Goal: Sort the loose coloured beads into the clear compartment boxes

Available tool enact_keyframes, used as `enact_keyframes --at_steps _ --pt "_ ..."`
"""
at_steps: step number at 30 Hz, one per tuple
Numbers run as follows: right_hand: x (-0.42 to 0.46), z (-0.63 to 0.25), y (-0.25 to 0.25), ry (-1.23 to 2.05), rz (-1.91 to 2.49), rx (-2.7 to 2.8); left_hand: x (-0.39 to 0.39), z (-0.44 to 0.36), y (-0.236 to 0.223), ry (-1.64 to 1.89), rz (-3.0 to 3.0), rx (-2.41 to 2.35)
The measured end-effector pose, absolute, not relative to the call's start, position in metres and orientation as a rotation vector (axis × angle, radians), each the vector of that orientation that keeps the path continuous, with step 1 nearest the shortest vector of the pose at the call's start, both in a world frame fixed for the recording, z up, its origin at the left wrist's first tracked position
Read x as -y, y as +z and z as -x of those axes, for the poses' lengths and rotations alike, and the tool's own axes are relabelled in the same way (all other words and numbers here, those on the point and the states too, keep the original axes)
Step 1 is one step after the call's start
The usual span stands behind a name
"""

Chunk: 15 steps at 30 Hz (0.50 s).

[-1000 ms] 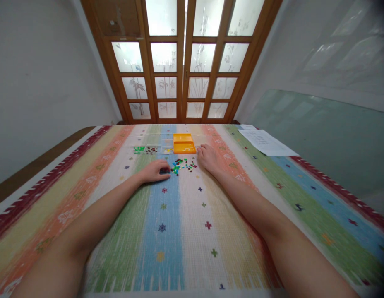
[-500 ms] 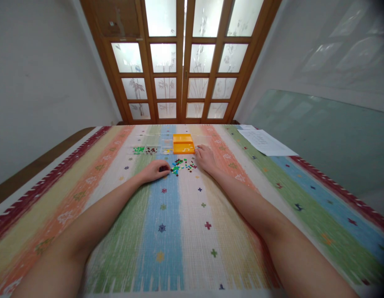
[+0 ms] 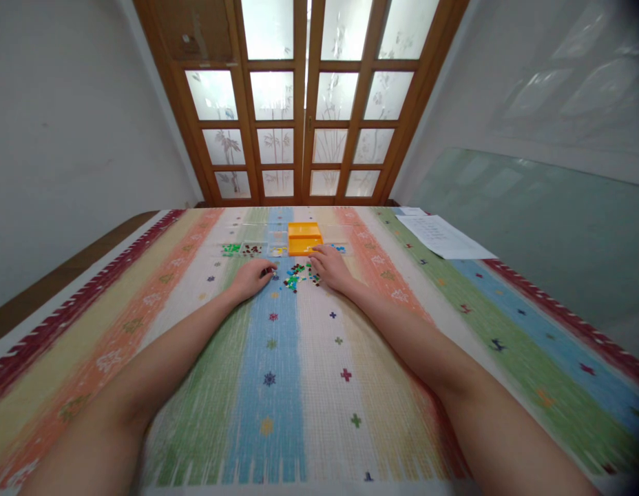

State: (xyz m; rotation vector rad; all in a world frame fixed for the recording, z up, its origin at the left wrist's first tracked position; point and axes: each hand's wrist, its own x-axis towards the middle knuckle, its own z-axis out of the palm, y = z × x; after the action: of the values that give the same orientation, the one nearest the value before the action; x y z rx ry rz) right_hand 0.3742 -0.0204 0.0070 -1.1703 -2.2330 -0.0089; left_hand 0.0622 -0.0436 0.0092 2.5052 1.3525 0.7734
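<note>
A loose pile of tiny green, blue and dark red pieces (image 3: 293,277) lies on the striped cloth between my hands. My left hand (image 3: 251,278) is left of the pile, thumb and fingertips pinched together; what they hold, if anything, is too small to name. Over the pile's right side is my right hand (image 3: 330,267), its fingers slightly apart and bent down at the pieces, with nothing visible in them. Just beyond the pile stands an open orange box (image 3: 305,230), with a few small light pieces in its near part.
Clear compartments left of the orange box hold green pieces (image 3: 231,249), dark red pieces (image 3: 252,249) and yellow pieces (image 3: 279,251). Blue pieces (image 3: 339,249) lie to its right. Paper sheets (image 3: 443,236) rest at the far right of the striped tablecloth (image 3: 278,413).
My right hand has moved left from beside the orange box to the pile, uncovering the blue pieces. My left hand has drawn back slightly left, away from the pile, its fingers closing to a pinch.
</note>
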Motion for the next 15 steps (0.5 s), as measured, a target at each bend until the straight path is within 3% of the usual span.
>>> enact_keyframes --at_steps 6,15 --pt "0.052 -0.336 0.016 0.139 0.856 2.512 0.036 -0.058 0.005 0.870 -2.464 -1.537" --pt "0.066 -0.321 0.014 0.135 0.846 2.711 0.031 -0.056 0.000 0.894 -2.421 -1.623"
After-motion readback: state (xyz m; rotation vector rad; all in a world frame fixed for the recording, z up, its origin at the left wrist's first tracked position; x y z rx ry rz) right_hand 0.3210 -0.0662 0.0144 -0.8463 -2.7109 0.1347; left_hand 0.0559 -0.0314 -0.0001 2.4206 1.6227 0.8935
